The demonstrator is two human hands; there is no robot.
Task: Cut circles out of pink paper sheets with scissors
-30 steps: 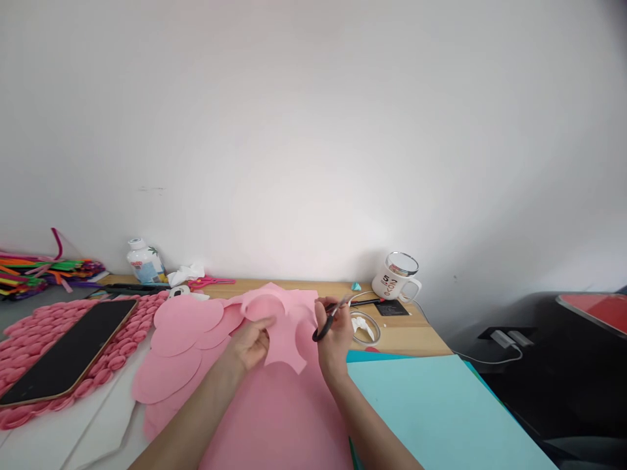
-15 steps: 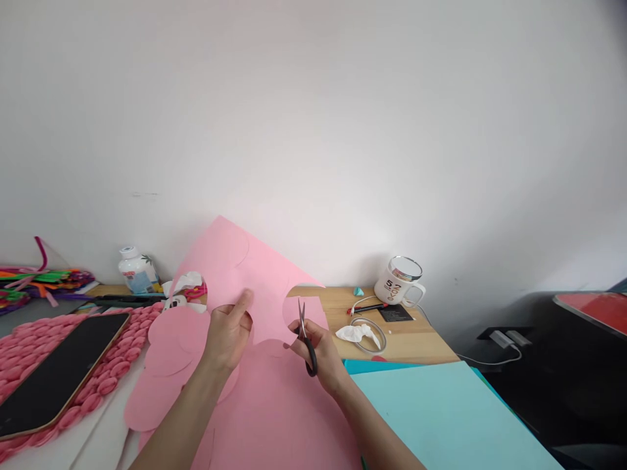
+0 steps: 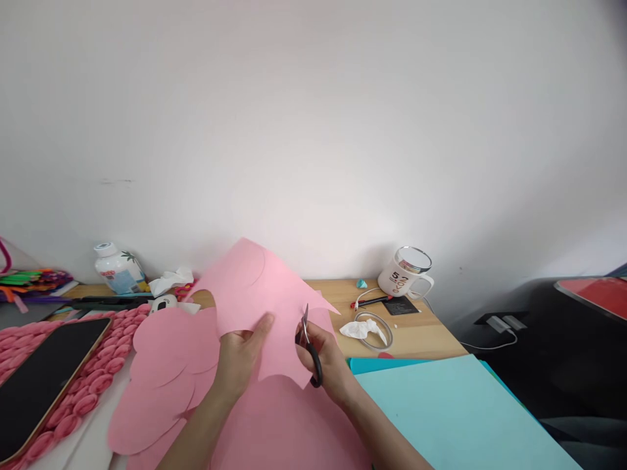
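Observation:
A pink paper sheet [image 3: 245, 287] with rounded bites cut from its edges is pinched in my left hand [image 3: 240, 359], thumb on top. A curved pencil-like line shows near its upper corner. My right hand [image 3: 328, 359] grips black-handled scissors [image 3: 313, 359], blades pointing up beside a notch in the sheet's right side. Whether the blades touch the paper I cannot tell. Rounded pink paper cutouts [image 3: 161, 378] lie overlapping to the left of my left forearm. More pink paper [image 3: 284, 431] is spread beneath both hands.
On the left, a black-screened phone [image 3: 44, 378] rests on a chunky pink knitted mat [image 3: 88, 391]. Behind stand a white bottle [image 3: 120, 271] and crumpled tissue [image 3: 169, 281]. A white mug [image 3: 401, 277], a cable [image 3: 386, 333] and light blue sheets [image 3: 441, 411] are at right.
The pink sheet has tilted and dropped a little, its top corner now lower and further right. Both hands have shifted slightly right and down with it. The camera view has also shifted.

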